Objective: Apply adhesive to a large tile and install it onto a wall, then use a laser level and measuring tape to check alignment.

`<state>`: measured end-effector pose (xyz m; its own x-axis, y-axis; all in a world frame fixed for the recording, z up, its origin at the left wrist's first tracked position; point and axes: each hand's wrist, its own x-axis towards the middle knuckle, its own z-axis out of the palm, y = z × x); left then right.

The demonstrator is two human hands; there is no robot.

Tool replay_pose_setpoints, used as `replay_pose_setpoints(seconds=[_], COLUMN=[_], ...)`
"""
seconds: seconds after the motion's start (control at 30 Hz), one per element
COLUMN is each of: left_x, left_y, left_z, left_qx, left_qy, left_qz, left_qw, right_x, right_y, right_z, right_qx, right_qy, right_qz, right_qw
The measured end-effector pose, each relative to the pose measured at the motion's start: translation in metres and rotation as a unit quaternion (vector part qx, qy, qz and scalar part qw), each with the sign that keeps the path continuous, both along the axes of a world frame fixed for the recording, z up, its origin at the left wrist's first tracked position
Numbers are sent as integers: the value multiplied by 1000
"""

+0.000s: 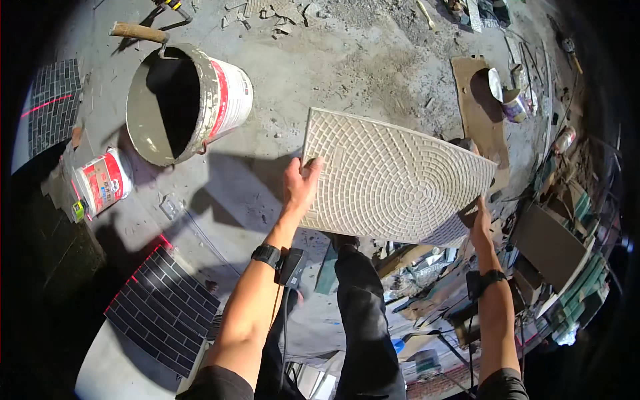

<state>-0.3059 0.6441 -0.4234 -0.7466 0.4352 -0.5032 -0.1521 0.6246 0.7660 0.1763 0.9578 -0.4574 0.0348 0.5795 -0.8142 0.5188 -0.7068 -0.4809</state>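
Observation:
My left hand [300, 183] grips the left edge of a large pale beige tile [387, 180], fingers wrapped on its rim. The tile's visible face has a raised pattern of concentric rings and small blocks, and it is held tilted in the air over the concrete floor [320, 60]. My right hand [479, 223] holds the right edge of the same tile lower down, its fingers partly hidden behind it. My legs [363, 320] are below the tile.
A large bucket [227, 93] with a roller across its rim and a smaller bucket [103, 183] stand left. Dark brick-patterned panels [160, 303] lie left, crossed by red light lines. Cardboard [483, 153], cans [513, 107], offcuts [547, 247] and debris crowd the right.

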Motion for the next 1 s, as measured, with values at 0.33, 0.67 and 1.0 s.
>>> replay_pose_setpoints(seconds=[0.33, 0.67, 1.0], left_x=[23, 2, 8], left_y=[-54, -43, -62], left_z=[23, 39, -8], left_qx=[-99, -107, -16], left_qy=[77, 119, 126], left_qz=[-207, -304, -291], left_qw=[970, 939, 948], right_x=[-45, 8, -23], right_y=[-86, -62, -78], right_z=[23, -20, -1], right_qx=[202, 261, 259], right_qy=[-358, -279, -360], right_qz=[215, 183, 177], right_qw=[886, 906, 879])
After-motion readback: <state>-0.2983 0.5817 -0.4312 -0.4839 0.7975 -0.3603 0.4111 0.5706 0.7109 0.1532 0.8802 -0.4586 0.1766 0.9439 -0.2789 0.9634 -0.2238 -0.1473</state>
